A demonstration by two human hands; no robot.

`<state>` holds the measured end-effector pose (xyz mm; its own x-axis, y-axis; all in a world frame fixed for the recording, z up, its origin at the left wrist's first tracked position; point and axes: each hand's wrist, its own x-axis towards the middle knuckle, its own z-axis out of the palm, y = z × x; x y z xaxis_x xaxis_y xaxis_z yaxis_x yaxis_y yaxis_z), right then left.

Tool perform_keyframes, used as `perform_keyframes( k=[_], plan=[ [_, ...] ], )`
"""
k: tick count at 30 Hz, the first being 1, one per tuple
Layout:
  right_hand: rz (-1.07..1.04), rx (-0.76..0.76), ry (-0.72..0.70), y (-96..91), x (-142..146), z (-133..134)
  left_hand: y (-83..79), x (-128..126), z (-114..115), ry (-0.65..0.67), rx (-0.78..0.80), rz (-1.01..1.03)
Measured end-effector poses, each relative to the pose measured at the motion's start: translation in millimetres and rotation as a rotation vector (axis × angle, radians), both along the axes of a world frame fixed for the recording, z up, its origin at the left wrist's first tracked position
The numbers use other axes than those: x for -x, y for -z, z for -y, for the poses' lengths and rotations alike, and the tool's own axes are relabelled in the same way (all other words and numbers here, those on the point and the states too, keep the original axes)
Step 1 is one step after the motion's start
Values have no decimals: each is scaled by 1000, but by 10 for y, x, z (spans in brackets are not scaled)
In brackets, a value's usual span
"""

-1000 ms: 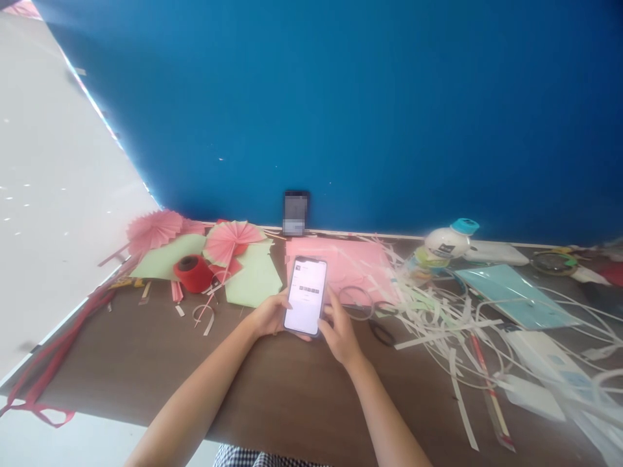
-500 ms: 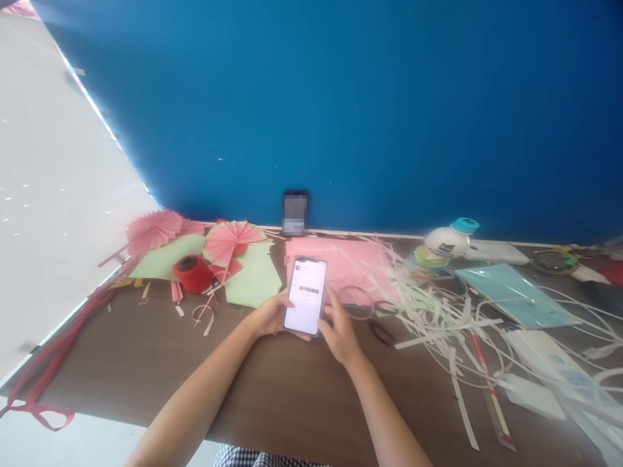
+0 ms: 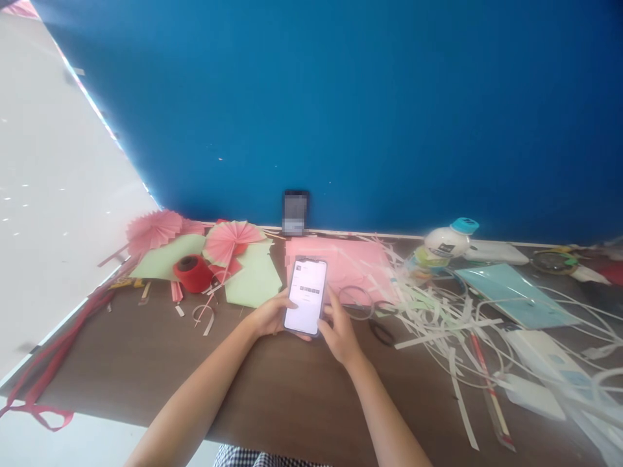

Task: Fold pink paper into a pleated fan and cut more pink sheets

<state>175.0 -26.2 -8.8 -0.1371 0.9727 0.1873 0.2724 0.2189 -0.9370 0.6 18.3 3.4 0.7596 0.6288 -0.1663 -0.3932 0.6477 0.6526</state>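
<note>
- One phone [image 3: 306, 297], screen lit.
- Left hand [image 3: 269, 315]: fingers grasping it; best kept steady.
- Right hand [image 3: 340, 329]: fingers closed about its edge; light touch suffices.

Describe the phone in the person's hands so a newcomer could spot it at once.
Below the blue wall is a dark brown table. Midway along it, partly hiding a pink paper sheet, a rectangular phone is held between the bare left hand and right hand. Its bright white screen sets it apart from the grey-screened black device upright against the wall.
</note>
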Motion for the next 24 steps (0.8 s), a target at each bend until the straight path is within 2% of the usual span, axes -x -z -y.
perform_keyframes(
  k=[8,15,24],
  plan=[
    [-5,8,-7,4,1,-1,-7,0,3,-1,-12,1],
    [14,-8,-11,-3,1,-4,47,19,20,20,-115,-32],
    [41,12,1,-11,-5,7,118,37,-27,88,-98,86]
  ],
)
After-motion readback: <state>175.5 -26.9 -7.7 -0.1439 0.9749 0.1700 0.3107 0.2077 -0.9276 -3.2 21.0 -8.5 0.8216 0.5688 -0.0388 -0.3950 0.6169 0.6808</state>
